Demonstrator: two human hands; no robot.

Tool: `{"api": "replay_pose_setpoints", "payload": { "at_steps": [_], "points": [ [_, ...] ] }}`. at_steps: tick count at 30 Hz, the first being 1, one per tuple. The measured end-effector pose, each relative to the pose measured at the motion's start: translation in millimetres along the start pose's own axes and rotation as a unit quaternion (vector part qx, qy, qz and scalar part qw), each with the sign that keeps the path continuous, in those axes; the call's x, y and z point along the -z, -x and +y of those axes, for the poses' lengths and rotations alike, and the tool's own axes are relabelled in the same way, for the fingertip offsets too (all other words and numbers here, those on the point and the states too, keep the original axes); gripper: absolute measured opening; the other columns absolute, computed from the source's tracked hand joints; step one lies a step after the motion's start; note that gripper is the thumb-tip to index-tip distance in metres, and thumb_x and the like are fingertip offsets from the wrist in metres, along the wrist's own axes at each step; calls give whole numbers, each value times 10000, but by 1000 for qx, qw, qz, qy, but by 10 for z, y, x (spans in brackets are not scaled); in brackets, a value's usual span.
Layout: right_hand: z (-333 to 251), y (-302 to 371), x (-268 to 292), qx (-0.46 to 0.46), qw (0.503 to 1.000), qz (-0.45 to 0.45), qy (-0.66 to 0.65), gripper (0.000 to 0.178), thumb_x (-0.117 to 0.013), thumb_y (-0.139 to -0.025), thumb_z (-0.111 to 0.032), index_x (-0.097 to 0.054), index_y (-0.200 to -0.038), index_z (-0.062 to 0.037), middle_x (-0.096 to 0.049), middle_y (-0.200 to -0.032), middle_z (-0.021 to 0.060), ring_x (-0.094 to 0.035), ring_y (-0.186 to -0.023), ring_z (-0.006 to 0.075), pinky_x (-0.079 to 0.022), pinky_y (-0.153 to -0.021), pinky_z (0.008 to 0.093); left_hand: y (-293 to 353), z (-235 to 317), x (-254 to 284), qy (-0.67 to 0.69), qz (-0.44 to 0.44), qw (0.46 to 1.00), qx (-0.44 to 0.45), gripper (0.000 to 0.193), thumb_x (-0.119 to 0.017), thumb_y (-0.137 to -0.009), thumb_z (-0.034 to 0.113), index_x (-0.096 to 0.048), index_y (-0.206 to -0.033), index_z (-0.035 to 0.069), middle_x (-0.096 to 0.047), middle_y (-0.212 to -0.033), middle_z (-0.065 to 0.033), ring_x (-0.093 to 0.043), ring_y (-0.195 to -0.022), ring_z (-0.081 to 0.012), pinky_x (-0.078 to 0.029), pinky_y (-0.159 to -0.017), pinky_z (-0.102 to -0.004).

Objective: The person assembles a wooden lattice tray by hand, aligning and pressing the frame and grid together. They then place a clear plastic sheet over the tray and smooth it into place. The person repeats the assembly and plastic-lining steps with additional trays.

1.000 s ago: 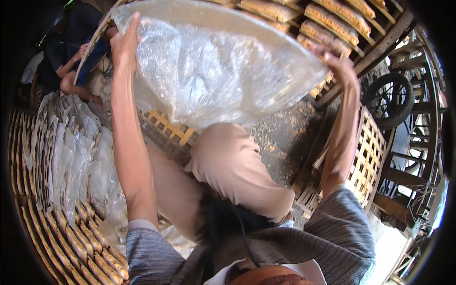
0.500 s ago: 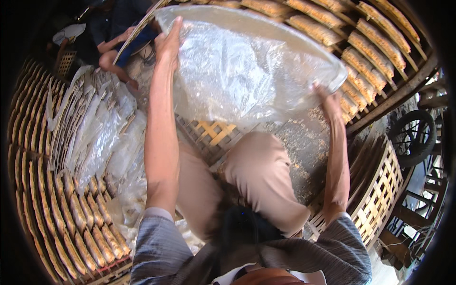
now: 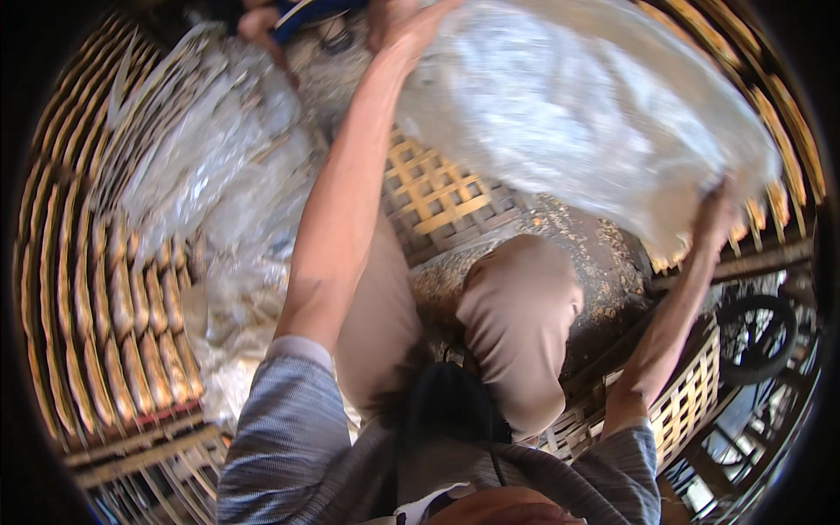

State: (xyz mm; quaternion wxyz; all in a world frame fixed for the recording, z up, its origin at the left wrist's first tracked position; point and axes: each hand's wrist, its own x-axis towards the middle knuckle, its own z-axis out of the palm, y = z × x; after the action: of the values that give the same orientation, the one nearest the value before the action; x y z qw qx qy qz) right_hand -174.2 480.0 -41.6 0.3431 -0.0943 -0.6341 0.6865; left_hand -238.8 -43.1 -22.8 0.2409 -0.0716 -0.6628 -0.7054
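Observation:
Between my hands a large clear plastic sheet (image 3: 560, 105) is stretched out over the far right, wrinkled, shiny and smeared by motion. My left hand (image 3: 416, 31) grips its left side near the top edge of the picture; its fingertips are partly cut off there. At the sheet's lower right corner my right hand (image 3: 716, 214) is closed on the edge, somewhat blurred. A woven bamboo panel (image 3: 437, 192) lies below the sheet, in front of my knees. To the left, a heap of crumpled clear plastic sheets (image 3: 219, 131) rests on a stack of thin layers.
Slatted racks (image 3: 114, 324) with rows of long brownish slabs rise at the left. Similar rows (image 3: 779, 131) stand at the far right, partly behind the sheet. Another person's leg (image 3: 262, 35) shows at the far left. A woven basket (image 3: 687, 394) and a black wheel (image 3: 757, 337) are at the right.
Both my hands have carried the plastic sheet to the right and farther away. More of the woven panel now shows, and the whole view has shifted.

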Motion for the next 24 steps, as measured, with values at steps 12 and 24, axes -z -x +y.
{"api": "replay_pose_setpoints", "payload": {
  "at_steps": [12, 24],
  "points": [
    [-537, -354, 50, 71, 978, -67, 187, 589, -655, -1013, -453, -641, -1389, 0, -671, -1178, 37, -594, -962, 131, -476, -809, 294, -78, -339, 242, -138, -8, 980, 146, 448, -728, -955, 450, -727, -1149, 47, -707, -1043, -57, -661, -987, -162, -517, -846, -351],
    [-486, -184, 124, -37, 900, -268, 341, 905, -730, -900, -570, -432, -1548, -12, -455, -1545, 249, -453, -1423, 372, -338, -1198, 513, 41, -22, 102, -135, 138, 980, 59, 421, -753, -961, 370, -742, -1223, 41, -750, -1129, -52, -685, -958, -150, -530, -906, -340]
  ]
}}
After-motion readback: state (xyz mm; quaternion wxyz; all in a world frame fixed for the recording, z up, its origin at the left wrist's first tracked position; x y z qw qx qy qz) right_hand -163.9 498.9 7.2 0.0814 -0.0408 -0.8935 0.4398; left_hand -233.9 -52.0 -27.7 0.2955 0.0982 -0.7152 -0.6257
